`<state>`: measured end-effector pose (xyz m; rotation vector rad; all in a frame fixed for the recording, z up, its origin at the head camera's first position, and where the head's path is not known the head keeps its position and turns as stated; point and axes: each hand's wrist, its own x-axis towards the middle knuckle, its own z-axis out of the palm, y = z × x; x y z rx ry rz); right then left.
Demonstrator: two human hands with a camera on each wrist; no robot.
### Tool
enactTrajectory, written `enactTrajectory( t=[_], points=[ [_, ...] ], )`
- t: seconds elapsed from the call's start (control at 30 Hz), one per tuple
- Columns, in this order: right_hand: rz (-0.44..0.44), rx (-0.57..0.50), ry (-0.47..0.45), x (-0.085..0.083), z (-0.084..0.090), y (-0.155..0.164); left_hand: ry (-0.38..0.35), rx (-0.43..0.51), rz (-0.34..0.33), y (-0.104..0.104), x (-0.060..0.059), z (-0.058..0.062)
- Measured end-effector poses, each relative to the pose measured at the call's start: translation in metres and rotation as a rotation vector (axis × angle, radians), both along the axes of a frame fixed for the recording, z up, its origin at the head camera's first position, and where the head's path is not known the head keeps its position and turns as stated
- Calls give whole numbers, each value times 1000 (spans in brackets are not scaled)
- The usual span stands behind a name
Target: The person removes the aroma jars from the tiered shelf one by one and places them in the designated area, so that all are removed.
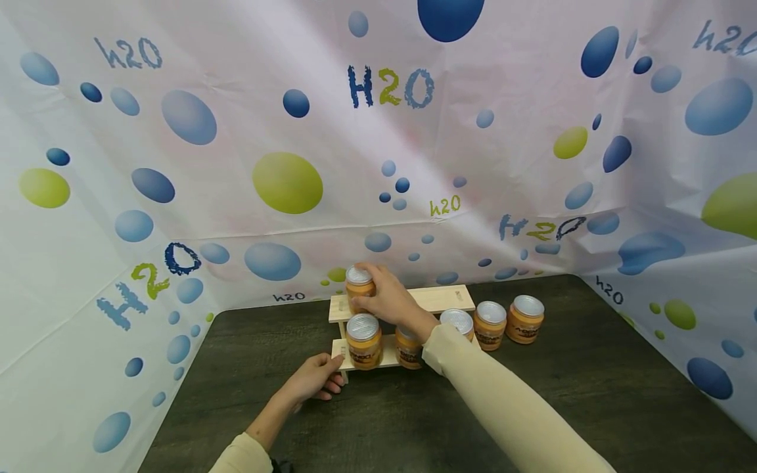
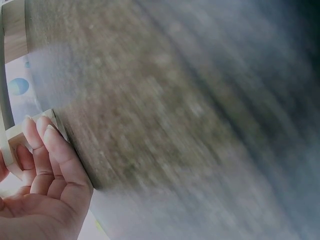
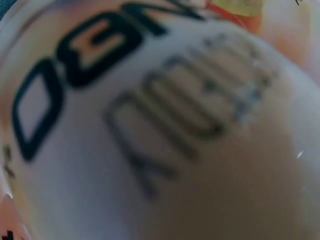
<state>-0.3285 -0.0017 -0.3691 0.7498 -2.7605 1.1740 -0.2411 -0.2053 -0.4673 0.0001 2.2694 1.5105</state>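
Note:
A small two-step wooden rack (image 1: 440,299) stands on the dark table. At the left end of its upper step, my right hand (image 1: 390,299) grips an orange jar (image 1: 359,284) with a silver lid. My left hand (image 1: 313,378) holds the left end of the lower step, thumb on top and fingers below; the left wrist view shows those fingers (image 2: 65,155) against the wood. Along the lower step stand a jar (image 1: 363,341), a second jar (image 1: 408,348) partly behind my right wrist, and a third jar (image 1: 457,322) partly covered by the sleeve. A blurred, lettered jar surface (image 3: 165,125) fills the right wrist view.
Two more orange jars, a nearer jar (image 1: 489,325) and a farther jar (image 1: 525,319), stand to the right of the rack. The dark wood-look table (image 1: 254,341) meets a white sheet (image 1: 331,131) printed with bubbles and H2O lettering behind and at both sides.

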Motion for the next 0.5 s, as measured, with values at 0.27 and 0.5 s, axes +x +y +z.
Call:
enactTrajectory(
  t=[0.27, 0.5],
  points=[
    [-22, -16, 41, -2, 4, 12, -2, -8, 26, 2, -1, -1],
    [-43, -62, 35, -6, 16, 25, 0, -7, 26, 2, -1, -2]
  ],
)
